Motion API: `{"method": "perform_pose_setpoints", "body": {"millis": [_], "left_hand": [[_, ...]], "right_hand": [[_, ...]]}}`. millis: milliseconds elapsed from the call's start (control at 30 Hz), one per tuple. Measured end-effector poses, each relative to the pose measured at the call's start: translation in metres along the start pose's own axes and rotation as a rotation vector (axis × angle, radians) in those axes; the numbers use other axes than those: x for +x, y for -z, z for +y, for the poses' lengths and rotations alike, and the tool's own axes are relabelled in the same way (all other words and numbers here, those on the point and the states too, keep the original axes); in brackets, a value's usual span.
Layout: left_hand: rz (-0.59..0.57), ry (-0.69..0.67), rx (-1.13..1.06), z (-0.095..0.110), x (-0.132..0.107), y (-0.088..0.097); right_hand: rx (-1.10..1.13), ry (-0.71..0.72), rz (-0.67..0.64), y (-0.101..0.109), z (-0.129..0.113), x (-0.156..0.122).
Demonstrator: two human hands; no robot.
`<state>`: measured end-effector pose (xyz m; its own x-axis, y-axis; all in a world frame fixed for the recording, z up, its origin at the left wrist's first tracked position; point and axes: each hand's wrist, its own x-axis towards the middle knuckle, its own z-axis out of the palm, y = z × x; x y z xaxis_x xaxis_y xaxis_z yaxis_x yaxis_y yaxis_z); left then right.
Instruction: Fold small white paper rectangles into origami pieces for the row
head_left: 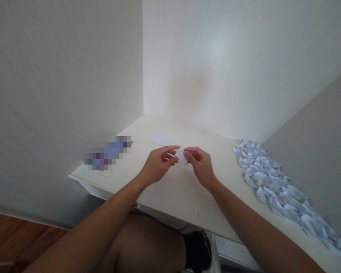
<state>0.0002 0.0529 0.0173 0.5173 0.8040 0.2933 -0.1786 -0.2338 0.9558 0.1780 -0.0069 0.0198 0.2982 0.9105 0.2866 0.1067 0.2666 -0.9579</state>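
A small piece of white paper (pixel 181 156) is held up between my hands, just above the white tabletop (pixel 170 193). My right hand (pixel 200 163) pinches its right side between thumb and fingers. At the left edge, the thumb and forefinger of my left hand (pixel 158 163) curve around the paper with their tips against it. The other left fingers are bent behind. Beyond my left hand, a flat white sheet of paper (pixel 159 139) lies on the tabletop.
Along the right wall runs a long heap of folded white paper pieces (pixel 272 185). A blurred-out bluish item (pixel 108 151) lies at the left edge. Walls enclose the tabletop at the left, back and right. My bent leg (pixel 153 242) is below the front edge.
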Motion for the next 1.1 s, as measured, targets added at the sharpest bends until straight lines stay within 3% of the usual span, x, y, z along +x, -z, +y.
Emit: {"method": "perform_pose_setpoints", "body": {"millis": [300, 533, 867, 1100], "left_hand": [[-0.006, 0.081, -0.083, -0.0022, 0.0012, 0.0047], [0.049, 0.043, -0.017, 0.0043, 0.0004, 0.0086], [0.072, 0.035, 0.018, 0.0017, 0.0002, 0.0034], [0.124, 0.04, 0.041, 0.0023, 0.0005, 0.0001]], "right_hand": [[0.023, -0.056, -0.055, -0.0001, -0.0036, -0.0023], [0.051, -0.099, -0.167, -0.0014, -0.0042, -0.0042], [-0.09, -0.064, -0.162, -0.002, -0.0047, -0.0056], [-0.008, -0.105, -0.153, -0.0021, -0.0033, -0.0041]]}}
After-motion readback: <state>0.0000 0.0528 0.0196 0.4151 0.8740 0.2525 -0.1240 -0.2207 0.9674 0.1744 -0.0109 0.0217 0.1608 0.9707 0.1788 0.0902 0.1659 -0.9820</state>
